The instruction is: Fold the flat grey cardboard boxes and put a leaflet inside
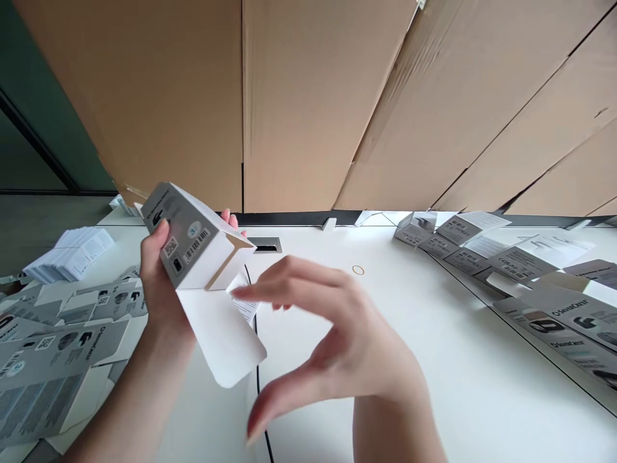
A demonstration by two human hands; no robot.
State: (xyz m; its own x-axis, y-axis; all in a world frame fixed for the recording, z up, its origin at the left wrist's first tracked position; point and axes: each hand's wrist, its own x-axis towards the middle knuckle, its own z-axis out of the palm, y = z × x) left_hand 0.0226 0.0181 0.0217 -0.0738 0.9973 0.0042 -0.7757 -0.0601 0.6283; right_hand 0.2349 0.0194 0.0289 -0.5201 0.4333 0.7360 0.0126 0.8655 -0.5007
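Observation:
A small grey-and-white cardboard box point(193, 225) is gripped in my left hand point(161, 283), thumb on its printed face and fingertips showing behind its far side. The box is tilted, with its near end towards me and a white flap point(222, 334) hanging down from it. My right hand point(328, 321) is just right of the flap, thumb and fingers spread wide apart with nothing between them. Behind its fingertips, a folded printed leaflet point(245, 302) shows in part beside the box; what supports it is hidden.
Flattened grey box blanks point(62, 360) lie at the left, below a stack of white leaflets point(70, 254). Several made-up boxes point(520, 263) stand along the right. A rubber band point(358, 270) and a black cable point(258, 360) lie on the white table point(308, 411). Large cartons point(299, 109) line the back.

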